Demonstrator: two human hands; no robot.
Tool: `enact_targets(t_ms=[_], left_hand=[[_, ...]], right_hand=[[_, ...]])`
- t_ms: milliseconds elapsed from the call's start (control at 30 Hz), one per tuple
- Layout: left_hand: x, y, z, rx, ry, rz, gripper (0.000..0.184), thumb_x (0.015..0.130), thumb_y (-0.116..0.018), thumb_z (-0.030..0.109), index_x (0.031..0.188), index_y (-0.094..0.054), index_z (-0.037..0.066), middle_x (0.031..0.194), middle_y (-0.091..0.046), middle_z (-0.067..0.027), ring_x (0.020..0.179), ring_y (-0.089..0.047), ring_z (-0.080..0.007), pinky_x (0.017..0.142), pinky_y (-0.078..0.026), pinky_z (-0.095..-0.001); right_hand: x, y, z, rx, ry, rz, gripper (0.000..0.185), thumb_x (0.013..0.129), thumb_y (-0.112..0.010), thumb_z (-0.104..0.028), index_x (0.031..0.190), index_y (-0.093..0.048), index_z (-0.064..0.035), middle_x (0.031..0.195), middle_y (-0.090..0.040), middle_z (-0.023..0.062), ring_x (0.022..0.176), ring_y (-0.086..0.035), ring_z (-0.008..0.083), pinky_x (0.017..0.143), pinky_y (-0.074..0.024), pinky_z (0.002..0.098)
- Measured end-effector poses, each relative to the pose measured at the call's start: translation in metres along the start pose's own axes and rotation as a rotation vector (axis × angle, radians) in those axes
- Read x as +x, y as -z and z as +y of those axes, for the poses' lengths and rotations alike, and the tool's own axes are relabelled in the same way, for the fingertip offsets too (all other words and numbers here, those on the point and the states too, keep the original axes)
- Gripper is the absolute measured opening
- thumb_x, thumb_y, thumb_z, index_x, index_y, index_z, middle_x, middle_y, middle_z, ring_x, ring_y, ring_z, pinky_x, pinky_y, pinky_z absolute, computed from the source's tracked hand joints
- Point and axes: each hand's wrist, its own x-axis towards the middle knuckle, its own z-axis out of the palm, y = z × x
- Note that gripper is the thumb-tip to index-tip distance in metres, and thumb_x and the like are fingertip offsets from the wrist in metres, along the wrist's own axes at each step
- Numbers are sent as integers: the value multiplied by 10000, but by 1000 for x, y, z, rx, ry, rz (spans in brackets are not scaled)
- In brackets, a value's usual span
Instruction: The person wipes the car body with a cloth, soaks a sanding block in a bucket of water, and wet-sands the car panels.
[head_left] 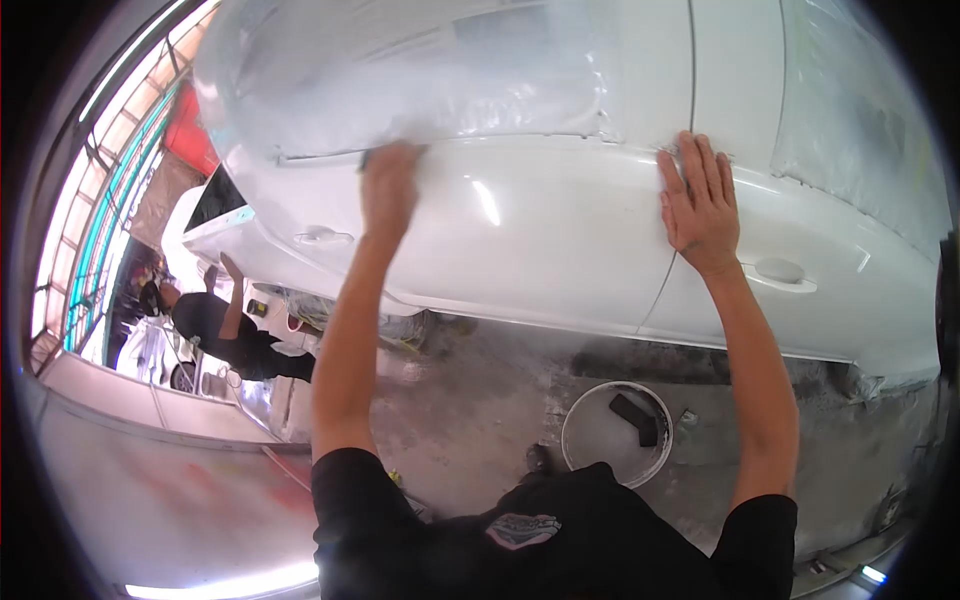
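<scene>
A white car body [560, 220] fills the upper view, its windows covered with cloudy plastic film [480, 90]. My left hand [390, 195] is smeared by motion on the door just below the window edge. The dark edges of a thin, flat pad [423, 150] stick out from under its fingers; most of the pad is hidden. My right hand [703, 205] lies flat on the panel near the door seam, fingers spread, holding nothing. A door handle [780, 270] is just right of that wrist.
On the floor below the car stands a round white bucket [570, 440] with dark blocks [635, 418] in it. At the left another person [215, 325] in dark clothes reaches up to the car's end. A white panel [150, 460] runs along the lower left.
</scene>
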Motion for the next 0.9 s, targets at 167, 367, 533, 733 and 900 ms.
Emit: enact_targets(t_ms=[167,367,533,733,900], left_hand=[[9,-64,93,85,3,135,249,827,-609,-40,1063,-676,6,1046,-662,-168,1035,-620,-367,929,-499,-480],[-2,-26,23,-63,-27,7,244,808,-635,-36,1033,-708,21,1051,-689,-133,1001,-643,-341,890,-521,-426],[-5,3,-14,67,149,34,249,798,-657,-58,1024,-728,18,1053,-707,-135,1025,-654,-339,895,-535,-428],[48,-43,168,-252,7,-23,245,795,-638,-9,1035,-681,14,1098,-679,-142,1079,-634,-329,933,-507,-447],[3,-7,19,23,-36,-93,287,791,-643,-23,1070,-701,11,1125,-688,-151,1068,-642,-324,912,-527,-413]], right_hand=[[0,-1,-2,-39,-9,-20,524,912,-629,-169,1426,-570,-90,1564,-457,178,1452,-433,361,1172,-371,544],[1,0,-3,-42,15,-19,529,915,-617,-167,1436,-564,-93,1559,-467,172,1451,-435,361,1174,-369,541],[0,0,-7,-47,-17,-12,525,916,-621,-170,1434,-571,-104,1549,-480,169,1437,-452,361,1173,-372,534],[4,1,-6,-61,8,-3,516,915,-623,-170,1426,-585,-117,1540,-490,171,1423,-470,358,1158,-389,529],[3,2,-5,-47,-3,15,490,916,-624,-170,1399,-595,-93,1535,-493,176,1414,-480,360,1142,-408,533]])
